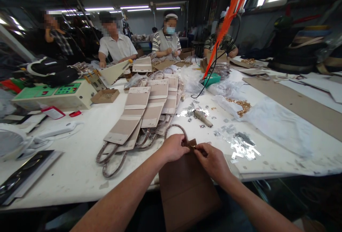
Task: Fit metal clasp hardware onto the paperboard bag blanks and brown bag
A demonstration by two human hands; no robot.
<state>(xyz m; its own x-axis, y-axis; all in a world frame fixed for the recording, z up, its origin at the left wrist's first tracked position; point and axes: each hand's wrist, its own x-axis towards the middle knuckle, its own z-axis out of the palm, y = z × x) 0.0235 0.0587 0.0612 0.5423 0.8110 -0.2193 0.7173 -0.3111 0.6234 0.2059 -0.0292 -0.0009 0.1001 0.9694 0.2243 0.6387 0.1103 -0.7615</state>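
A brown bag panel [188, 189] hangs over the table's front edge, its top end lying on the tabletop. My left hand [175, 147] is closed on that top end, close to the base of a wrapped loop handle [176, 126]. My right hand [212, 159] pinches a small gold-coloured metal fitting [192, 147] against the panel's top edge. The fitting's exact shape is partly hidden by my fingers. Left of my hands lie overlapping beige bag panels [128, 114] with similar loop handles.
Loose silver metal plates [242, 145] lie right of my hands, with a wrapped stick-like tool [203, 118] beyond. Gold fittings [242, 106] sit on plastic. A machine [53, 95] and eyeglasses [18, 178] are at left. Co-workers [167, 40] sit across the table; an orange strand bundle [227, 25] hangs down.
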